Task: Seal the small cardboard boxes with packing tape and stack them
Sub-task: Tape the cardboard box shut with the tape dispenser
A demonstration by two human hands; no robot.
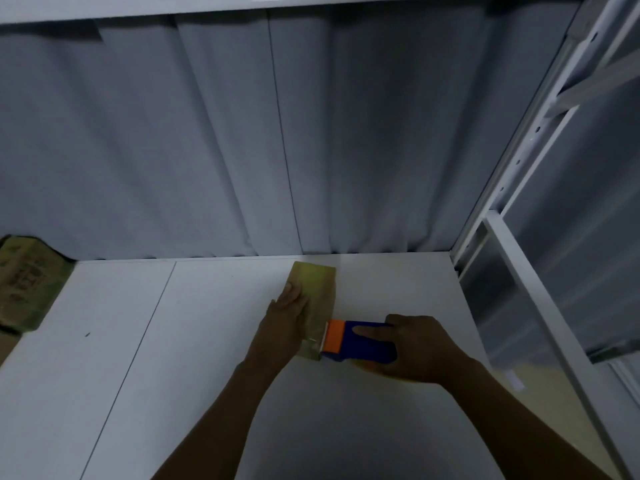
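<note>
A small flat cardboard box [317,292] lies on the white table [207,358], near its far middle. My left hand [284,323] rests flat on the box's left part, fingers straight. My right hand [415,348] grips a blue tape dispenser [363,339] with an orange front, whose blade end touches the box's near right edge. Shiny tape shows on the box by the dispenser's mouth.
A stack of printed cardboard [24,282] sits at the table's far left edge. Grey curtains [277,133] hang behind the table. A white metal rack frame [519,237] stands along the right side.
</note>
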